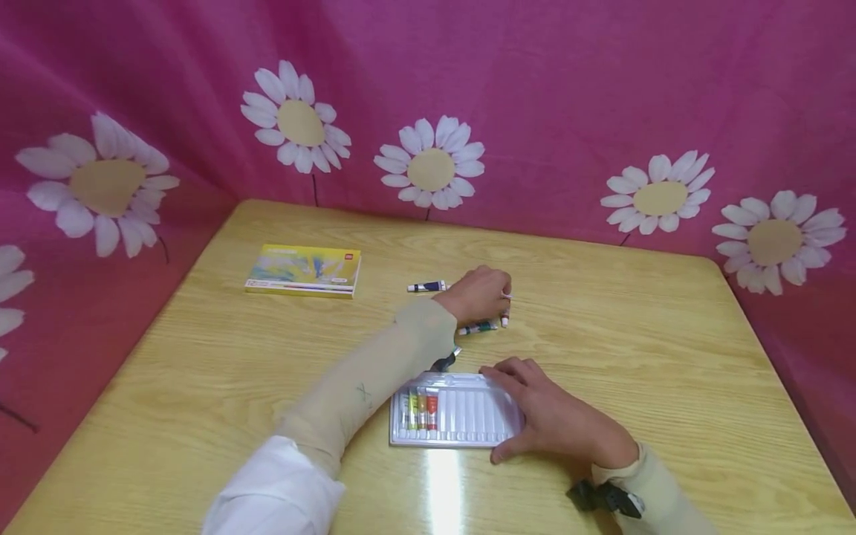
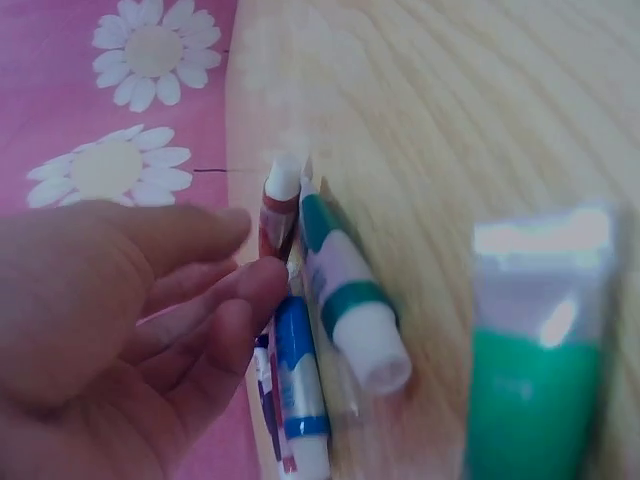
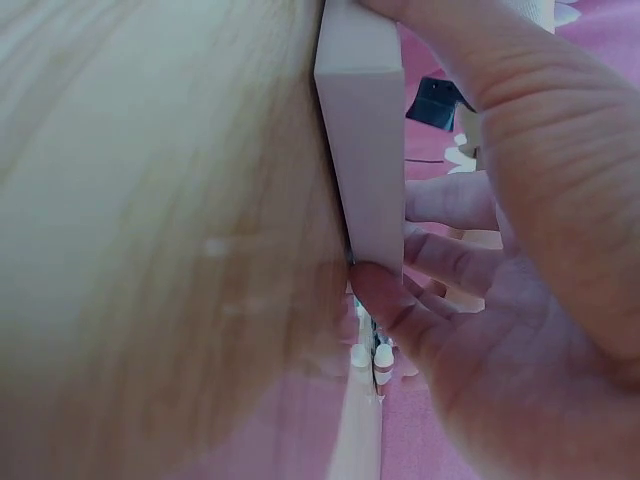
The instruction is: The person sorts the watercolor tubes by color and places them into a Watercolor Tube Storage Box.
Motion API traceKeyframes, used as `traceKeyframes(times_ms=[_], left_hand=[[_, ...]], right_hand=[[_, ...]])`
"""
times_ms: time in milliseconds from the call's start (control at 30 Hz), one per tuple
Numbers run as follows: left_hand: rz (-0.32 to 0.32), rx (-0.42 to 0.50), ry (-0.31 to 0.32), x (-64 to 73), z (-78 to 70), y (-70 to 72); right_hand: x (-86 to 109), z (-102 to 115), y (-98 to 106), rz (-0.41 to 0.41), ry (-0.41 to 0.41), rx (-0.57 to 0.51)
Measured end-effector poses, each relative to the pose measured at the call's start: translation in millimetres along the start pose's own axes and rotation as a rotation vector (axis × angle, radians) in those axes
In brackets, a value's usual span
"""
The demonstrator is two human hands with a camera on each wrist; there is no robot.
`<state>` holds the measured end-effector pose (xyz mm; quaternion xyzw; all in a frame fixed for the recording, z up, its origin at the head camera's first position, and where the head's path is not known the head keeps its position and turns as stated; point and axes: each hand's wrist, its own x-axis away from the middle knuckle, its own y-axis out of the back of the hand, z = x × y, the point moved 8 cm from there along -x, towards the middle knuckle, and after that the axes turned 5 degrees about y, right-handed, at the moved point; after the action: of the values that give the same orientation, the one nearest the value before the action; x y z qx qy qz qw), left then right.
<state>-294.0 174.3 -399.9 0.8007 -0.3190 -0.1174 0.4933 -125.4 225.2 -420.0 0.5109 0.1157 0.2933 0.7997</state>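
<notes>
A white plastic paint tray [image 1: 478, 416] lies on the table, with several small paint tubes [image 1: 422, 412] in its left slots. My right hand [image 1: 551, 412] holds its right end, thumb at the near edge and fingers at the far edge. The tray's pale side wall [image 3: 365, 150] shows in the right wrist view. Farther back, my left hand [image 1: 478, 293] is beside loose tubes, its fingers loosely bent. In the left wrist view, its fingertips are near a dark red tube [image 2: 277, 225]; contact is unclear. A dark green tube [image 2: 345, 275] and a blue tube [image 2: 298, 360] lie close by.
A yellow paint box [image 1: 304, 271] lies at the back left of the wooden table. A dark tube [image 1: 426, 287] lies left of my left hand. Another tube [image 1: 446, 361] is partly hidden by my left forearm. A pink flowered cloth [image 1: 535, 96] hangs behind the table.
</notes>
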Motion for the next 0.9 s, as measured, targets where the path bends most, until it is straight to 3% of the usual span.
traceKeyframes(times_ms=[267,467,633,767,900], left_hand=[[0.071,0.022,0.028,-1.7,-7.8,-4.0],[0.166,-0.013,-0.014,0.6,-21.1,-11.9],[0.195,-0.009,-0.049,3.2,-27.2,-15.3],[0.177,0.107,-0.086,4.3,-26.2,-11.6],[0.176,0.339,-0.093,8.4,-18.5,-5.7]], right_hand=[[-1.0,1,-1,0.011,0.005,-0.015],[-0.5,-1,-2,0.037,-0.022,-0.026],[-0.7,1,-1,0.022,-0.002,-0.019],[-0.9,1,-2,0.024,0.006,-0.014],[-1.1,0,-2,0.021,0.005,-0.007]])
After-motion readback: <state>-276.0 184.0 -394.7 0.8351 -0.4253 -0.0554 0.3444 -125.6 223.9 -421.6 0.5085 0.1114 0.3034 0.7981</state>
